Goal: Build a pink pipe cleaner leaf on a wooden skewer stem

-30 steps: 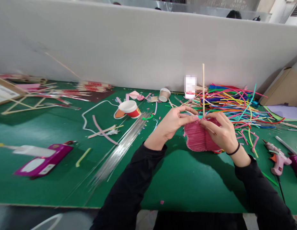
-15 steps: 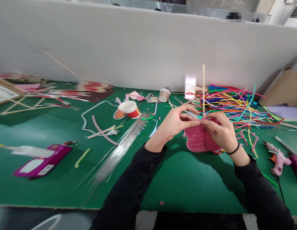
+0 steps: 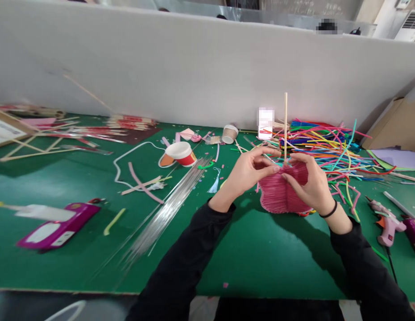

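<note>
A pink heart-shaped piece of ribbed pipe cleaner (image 3: 277,196) stands on the green table (image 3: 93,187), with a thin wooden stick (image 3: 285,125) rising straight up from its top notch. My left hand (image 3: 249,171) pinches the left upper edge of the piece with curled fingers. My right hand (image 3: 309,183) wraps over the right lobe, its fingers pressed on the front next to the stick's base. Both sleeves are black, and a black band sits on the right wrist.
A heap of coloured pipe cleaners (image 3: 328,142) lies behind the hands. A pink glue gun (image 3: 386,220) is at the right, a bundle of silver wires (image 3: 167,209) and a red-and-white paper cup (image 3: 182,152) at the left, and a magenta box (image 3: 56,227) far left. A white partition runs behind.
The hands and the pink piece stayed almost in place. The right fingers slid a little lower on the front of the piece.
</note>
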Tool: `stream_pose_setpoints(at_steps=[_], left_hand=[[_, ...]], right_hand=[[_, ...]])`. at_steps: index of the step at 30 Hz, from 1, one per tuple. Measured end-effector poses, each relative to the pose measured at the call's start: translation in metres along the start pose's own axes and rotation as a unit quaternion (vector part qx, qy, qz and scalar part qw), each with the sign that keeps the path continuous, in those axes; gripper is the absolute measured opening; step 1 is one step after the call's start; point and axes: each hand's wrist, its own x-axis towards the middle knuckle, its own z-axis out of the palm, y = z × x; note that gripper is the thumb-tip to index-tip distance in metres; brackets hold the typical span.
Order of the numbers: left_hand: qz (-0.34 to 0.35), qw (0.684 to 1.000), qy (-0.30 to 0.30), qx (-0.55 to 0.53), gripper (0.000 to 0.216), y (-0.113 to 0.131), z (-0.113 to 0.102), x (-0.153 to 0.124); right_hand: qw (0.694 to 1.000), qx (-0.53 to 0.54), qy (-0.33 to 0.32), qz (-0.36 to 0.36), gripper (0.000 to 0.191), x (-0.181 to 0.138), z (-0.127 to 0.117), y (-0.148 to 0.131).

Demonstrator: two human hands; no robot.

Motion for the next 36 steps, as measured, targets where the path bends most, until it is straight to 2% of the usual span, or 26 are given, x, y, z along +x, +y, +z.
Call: stream_pose_setpoints(at_steps=[3, 5, 7, 11, 16, 21, 24, 29, 32, 36], left_hand=[[-0.009, 1.0, -0.009, 0.01, 0.047, 0.003, -0.001, -0.001], [-0.007, 1.0, -0.025, 0.009, 0.045, 0.003, 0.002, -0.001], [-0.003, 1.0, -0.03, 0.001, 0.039, 0.002, 0.006, -0.002], [-0.008, 1.0, -0.013, -0.013, 0.03, 0.001, 0.012, -0.003], [-0.038, 0.998, -0.039, -0.037, 0.032, 0.004, 0.011, -0.005], [-0.033, 0.998, -0.043, -0.038, 0.039, 0.007, 0.015, -0.008], [-0.026, 0.998, -0.047, -0.038, 0.041, 0.007, 0.017, -0.01], [-0.047, 0.994, -0.091, -0.031, 0.041, 0.004, 0.015, -0.01], [-0.034, 0.996, -0.078, -0.02, 0.038, 0.005, 0.015, -0.009], [-0.017, 0.998, -0.062, -0.016, 0.046, 0.008, 0.015, -0.01]], right_hand=[[0.992, 0.079, -0.043, 0.091, 0.039, 0.004, -0.009, -0.002], [0.979, 0.13, -0.076, 0.14, 0.03, 0.006, -0.015, -0.002], [0.972, 0.147, -0.089, 0.159, 0.024, 0.008, -0.018, -0.002], [0.976, 0.127, -0.084, 0.157, 0.022, 0.007, -0.018, -0.003], [0.97, 0.151, -0.103, 0.162, 0.024, 0.007, -0.02, -0.007], [0.954, 0.144, -0.161, 0.208, 0.02, 0.012, -0.025, -0.017], [0.951, 0.132, -0.184, 0.21, 0.02, 0.014, -0.027, -0.019], [0.955, 0.129, -0.176, 0.201, 0.019, 0.014, -0.029, -0.022], [0.96, 0.113, -0.164, 0.195, 0.017, 0.013, -0.029, -0.021], [0.958, 0.121, -0.177, 0.192, 0.023, 0.014, -0.028, -0.018]])
